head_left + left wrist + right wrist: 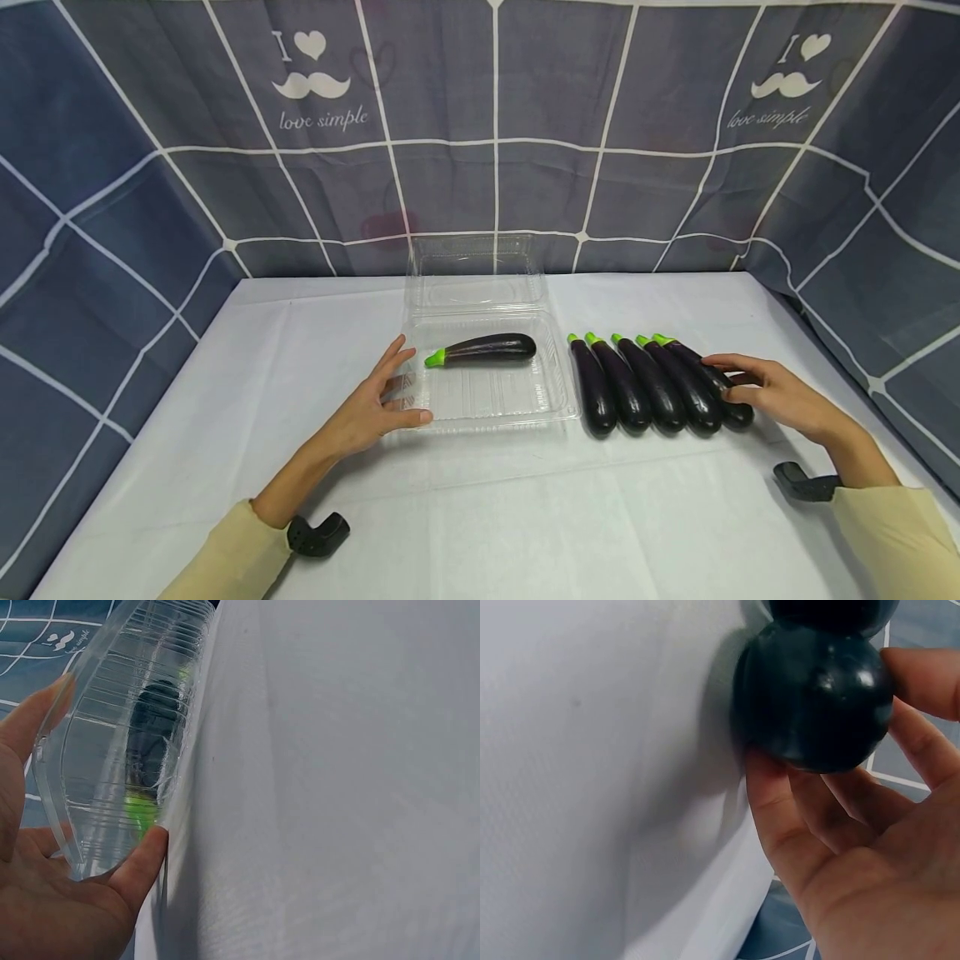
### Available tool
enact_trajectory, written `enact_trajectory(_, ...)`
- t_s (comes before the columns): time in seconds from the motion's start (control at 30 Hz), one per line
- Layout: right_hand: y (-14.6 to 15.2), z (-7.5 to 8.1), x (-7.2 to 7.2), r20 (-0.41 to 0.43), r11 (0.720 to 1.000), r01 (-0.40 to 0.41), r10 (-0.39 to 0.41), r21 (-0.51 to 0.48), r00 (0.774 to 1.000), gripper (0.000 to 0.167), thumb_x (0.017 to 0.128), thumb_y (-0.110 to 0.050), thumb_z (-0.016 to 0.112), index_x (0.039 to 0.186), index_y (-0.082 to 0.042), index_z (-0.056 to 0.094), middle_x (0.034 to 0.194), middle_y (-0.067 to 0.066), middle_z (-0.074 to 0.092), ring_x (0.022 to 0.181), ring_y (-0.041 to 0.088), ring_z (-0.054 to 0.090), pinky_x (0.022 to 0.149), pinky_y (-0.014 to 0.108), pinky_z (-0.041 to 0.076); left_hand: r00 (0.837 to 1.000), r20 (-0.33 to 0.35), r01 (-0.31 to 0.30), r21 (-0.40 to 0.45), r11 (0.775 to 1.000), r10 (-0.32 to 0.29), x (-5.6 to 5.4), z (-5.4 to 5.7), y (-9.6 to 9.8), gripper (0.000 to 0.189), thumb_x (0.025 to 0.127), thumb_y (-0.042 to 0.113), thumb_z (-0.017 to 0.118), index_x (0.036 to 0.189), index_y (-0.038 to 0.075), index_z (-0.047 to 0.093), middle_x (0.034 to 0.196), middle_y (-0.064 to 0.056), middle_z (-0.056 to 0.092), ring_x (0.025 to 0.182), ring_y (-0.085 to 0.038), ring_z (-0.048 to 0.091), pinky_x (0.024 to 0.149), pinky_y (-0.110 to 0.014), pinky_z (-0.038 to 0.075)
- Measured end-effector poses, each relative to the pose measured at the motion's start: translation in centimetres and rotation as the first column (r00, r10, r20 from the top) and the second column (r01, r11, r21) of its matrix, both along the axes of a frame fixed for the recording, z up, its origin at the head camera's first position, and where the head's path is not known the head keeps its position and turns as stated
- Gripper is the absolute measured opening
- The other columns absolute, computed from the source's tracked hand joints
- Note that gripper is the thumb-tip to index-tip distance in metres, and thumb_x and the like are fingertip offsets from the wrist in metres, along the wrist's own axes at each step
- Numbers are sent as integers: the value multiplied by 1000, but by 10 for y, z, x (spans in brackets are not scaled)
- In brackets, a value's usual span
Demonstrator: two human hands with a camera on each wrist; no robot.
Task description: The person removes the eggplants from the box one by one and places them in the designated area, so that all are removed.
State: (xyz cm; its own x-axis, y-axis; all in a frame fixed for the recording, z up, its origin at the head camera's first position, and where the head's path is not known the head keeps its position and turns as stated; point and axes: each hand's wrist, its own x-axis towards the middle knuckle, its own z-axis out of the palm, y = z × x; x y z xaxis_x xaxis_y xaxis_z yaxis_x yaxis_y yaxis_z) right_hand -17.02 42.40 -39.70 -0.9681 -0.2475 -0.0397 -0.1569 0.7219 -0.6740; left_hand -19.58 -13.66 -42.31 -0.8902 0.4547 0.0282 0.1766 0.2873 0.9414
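A clear plastic clamshell container (502, 404) stands with its lid (476, 287) raised at the back. One dark purple eggplant (491, 347) with a bright green stem lies inside, stem to the left. My left hand (367, 412) touches the container's front left corner, fingers spread along the side and thumb at the front edge. To the right of the container, several eggplants (630, 392) lie side by side, stems away from me. My right hand (780, 396) grips the rightmost eggplant (814, 697) near its rounded end, with fingers around it.
A white cloth (480, 517) covers the table. Blue-grey checked curtains (555, 92) enclose the back and both sides. A black wrist mount (318, 535) sits on the left sleeve, and another black mount (806, 483) on the right.
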Motion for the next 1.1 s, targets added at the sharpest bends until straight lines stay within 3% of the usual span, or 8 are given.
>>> enact_trajectory(0.77, -2, 0, 1, 26, 1000, 20, -20, 6, 999, 50, 95, -7, 62, 143, -1, 49, 140, 20, 49, 105, -6, 51, 78, 18, 48, 1000, 1, -2, 2, 1000, 2, 0, -1, -1, 94, 85, 26, 80, 158, 10, 22, 164, 5, -6, 145, -48, 11, 111, -61, 25)
enact_trajectory(0.97, 0, -2, 3, 20, 999, 29, -30, 13, 999, 49, 97, -13, 61, 144, -3, 48, 139, 15, 49, 104, -6, 52, 78, 17, 46, 1000, 8, -1, 11, 1000, 1, 0, -1, -1, 95, 85, 26, 80, 158, 10, 21, 164, 6, -6, 145, -46, 14, 111, -60, 27)
enact_trajectory(1.1, 0, -2, 4, 6, 1000, 27, -27, 5, 1000, 49, 101, -22, 58, 145, -5, 48, 136, 4, 52, 102, -4, 56, 78, 16, 45, 1000, 11, -2, 15, 1000, 2, 0, -1, -1, 95, 85, 26, 80, 158, 10, 21, 164, 7, -6, 145, -45, 15, 111, -60, 27)
